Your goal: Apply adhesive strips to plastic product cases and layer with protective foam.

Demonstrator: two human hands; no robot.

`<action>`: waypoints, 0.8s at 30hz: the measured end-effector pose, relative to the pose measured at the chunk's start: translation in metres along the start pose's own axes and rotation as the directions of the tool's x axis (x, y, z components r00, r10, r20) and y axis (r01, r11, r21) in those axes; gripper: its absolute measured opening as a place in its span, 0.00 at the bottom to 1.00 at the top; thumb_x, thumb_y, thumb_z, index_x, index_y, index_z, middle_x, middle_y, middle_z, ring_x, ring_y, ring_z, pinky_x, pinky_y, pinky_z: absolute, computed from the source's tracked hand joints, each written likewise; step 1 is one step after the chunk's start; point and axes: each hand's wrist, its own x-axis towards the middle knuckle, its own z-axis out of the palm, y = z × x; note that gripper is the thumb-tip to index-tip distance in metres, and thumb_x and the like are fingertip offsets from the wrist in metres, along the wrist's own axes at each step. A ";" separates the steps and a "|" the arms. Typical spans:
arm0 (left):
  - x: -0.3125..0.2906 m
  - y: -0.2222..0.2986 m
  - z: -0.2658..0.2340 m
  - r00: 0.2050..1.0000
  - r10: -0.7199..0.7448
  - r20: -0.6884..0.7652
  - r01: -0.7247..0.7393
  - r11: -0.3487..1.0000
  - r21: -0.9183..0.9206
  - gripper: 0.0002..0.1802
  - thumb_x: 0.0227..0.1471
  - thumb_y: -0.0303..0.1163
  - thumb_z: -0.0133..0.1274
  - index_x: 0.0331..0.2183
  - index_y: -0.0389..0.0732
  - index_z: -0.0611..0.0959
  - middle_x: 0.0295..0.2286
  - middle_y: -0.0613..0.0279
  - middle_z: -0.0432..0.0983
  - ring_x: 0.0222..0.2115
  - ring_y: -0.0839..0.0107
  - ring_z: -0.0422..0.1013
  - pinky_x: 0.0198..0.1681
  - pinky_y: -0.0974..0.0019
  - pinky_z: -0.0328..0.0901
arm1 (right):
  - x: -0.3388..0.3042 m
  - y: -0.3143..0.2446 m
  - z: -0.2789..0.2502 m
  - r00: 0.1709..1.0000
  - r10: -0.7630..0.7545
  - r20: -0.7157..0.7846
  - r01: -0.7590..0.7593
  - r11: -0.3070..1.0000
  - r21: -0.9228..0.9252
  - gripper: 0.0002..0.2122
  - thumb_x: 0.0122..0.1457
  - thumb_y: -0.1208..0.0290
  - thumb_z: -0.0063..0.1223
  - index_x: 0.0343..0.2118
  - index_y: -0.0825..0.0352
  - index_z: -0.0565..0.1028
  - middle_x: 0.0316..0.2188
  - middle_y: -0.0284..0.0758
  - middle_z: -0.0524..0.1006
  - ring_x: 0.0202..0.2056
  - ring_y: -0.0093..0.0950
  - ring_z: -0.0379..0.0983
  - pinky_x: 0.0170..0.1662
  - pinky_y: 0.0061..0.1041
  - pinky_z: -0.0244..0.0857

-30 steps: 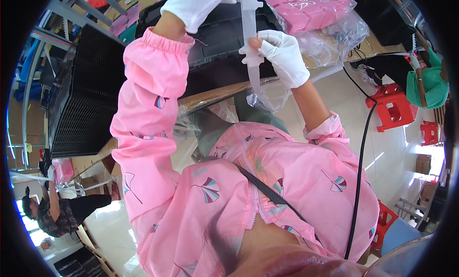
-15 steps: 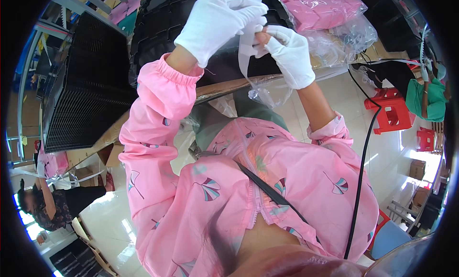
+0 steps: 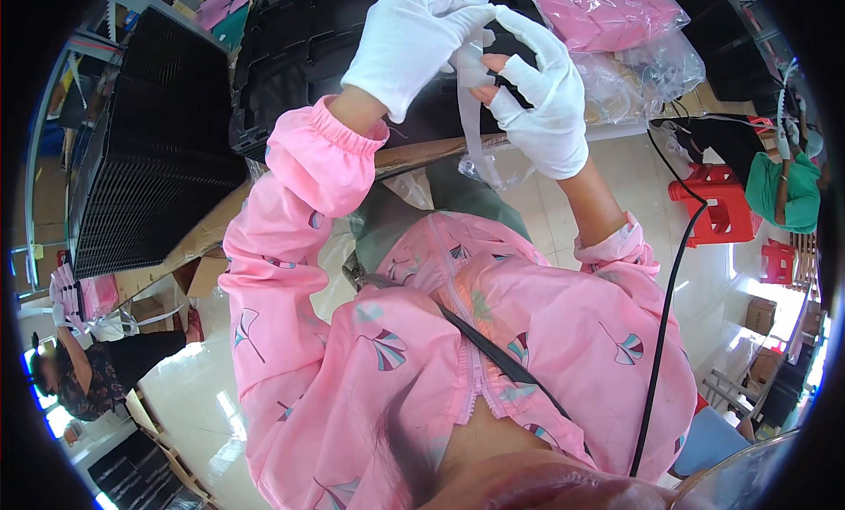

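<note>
A translucent white strip (image 3: 471,127) runs from the top edge down between my hands, and its lower end hangs over the work surface's near edge. My left hand (image 3: 409,48), in a white glove, is closed in a pinch on the strip's upper part. On the right, my right hand (image 3: 546,105) wears a white glove with bare fingertips showing. Its fingers curl round the strip, with one gloved finger reaching to the left fingertips. Below both hands lies a black plastic tray (image 3: 304,61). My fingers partly hide where each grips.
Pink items in clear plastic bags (image 3: 607,17) lie right of the tray. A stack of black ribbed trays (image 3: 150,149) stands left. A black cable (image 3: 673,290) hangs at right, near a red stool (image 3: 717,206). Co-workers (image 3: 783,189) (image 3: 88,378) are at both sides.
Both hands have shifted slightly right with the strip. My right hand has turned and its fingers have spread more, one now reaching up to the left fingertips.
</note>
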 end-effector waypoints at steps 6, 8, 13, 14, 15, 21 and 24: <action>0.002 -0.013 -0.002 0.996 0.065 0.057 -0.065 0.998 0.003 0.14 0.50 0.35 0.56 0.35 0.34 0.81 0.27 0.62 0.80 0.24 0.81 0.73 0.25 0.78 0.67 | -0.001 0.011 0.004 0.995 -0.095 -0.022 0.093 0.994 -0.060 0.16 0.34 0.80 0.65 0.31 0.65 0.76 0.46 0.38 0.73 0.44 0.37 0.70 0.44 0.32 0.65; 0.003 -0.019 0.002 0.995 0.094 0.037 -0.092 0.995 -0.033 0.13 0.50 0.35 0.56 0.33 0.34 0.82 0.24 0.63 0.79 0.21 0.81 0.73 0.21 0.78 0.66 | -0.002 0.012 0.005 0.992 -0.118 -0.044 0.115 0.990 -0.081 0.16 0.34 0.80 0.65 0.30 0.65 0.76 0.45 0.38 0.73 0.43 0.37 0.70 0.43 0.32 0.66; 0.005 -0.022 0.004 0.997 0.069 0.018 -0.067 0.996 -0.057 0.12 0.50 0.35 0.55 0.31 0.34 0.82 0.23 0.63 0.79 0.19 0.81 0.72 0.20 0.78 0.66 | -0.005 0.020 0.007 0.981 -0.182 -0.070 0.179 0.983 -0.045 0.15 0.33 0.82 0.64 0.29 0.65 0.76 0.44 0.37 0.74 0.42 0.37 0.71 0.43 0.32 0.66; 0.006 -0.021 0.004 0.998 0.052 0.023 -0.050 0.997 -0.050 0.12 0.50 0.35 0.56 0.31 0.34 0.82 0.23 0.63 0.79 0.19 0.81 0.72 0.20 0.77 0.66 | -0.006 0.020 0.007 0.982 -0.176 -0.066 0.175 0.984 -0.020 0.15 0.33 0.82 0.64 0.29 0.65 0.75 0.44 0.37 0.74 0.42 0.37 0.71 0.42 0.32 0.66; 0.006 -0.021 0.005 0.999 0.035 0.029 -0.033 0.998 -0.044 0.12 0.50 0.35 0.56 0.31 0.34 0.82 0.23 0.62 0.79 0.19 0.80 0.72 0.20 0.77 0.66 | -0.006 0.020 0.007 0.983 -0.172 -0.060 0.172 0.985 0.001 0.15 0.33 0.83 0.64 0.29 0.65 0.75 0.44 0.37 0.74 0.42 0.37 0.71 0.42 0.31 0.66; 0.005 -0.014 -0.001 1.000 0.008 -0.010 -0.010 0.978 -0.209 0.14 0.49 0.33 0.57 0.32 0.31 0.80 0.23 0.57 0.78 0.20 0.74 0.75 0.19 0.77 0.67 | 0.003 0.020 -0.010 0.997 -0.062 0.035 0.056 0.985 0.163 0.13 0.38 0.85 0.60 0.30 0.67 0.75 0.41 0.38 0.76 0.39 0.35 0.73 0.42 0.27 0.67; -0.005 -0.009 -0.016 0.999 -0.019 -0.043 0.011 0.987 -0.160 0.15 0.49 0.34 0.57 0.33 0.31 0.79 0.23 0.57 0.78 0.20 0.72 0.76 0.17 0.79 0.65 | 0.039 0.041 -0.039 0.958 0.173 0.230 -0.190 0.981 0.051 0.05 0.50 0.82 0.51 0.32 0.70 0.74 0.37 0.40 0.77 0.36 0.28 0.74 0.42 0.24 0.67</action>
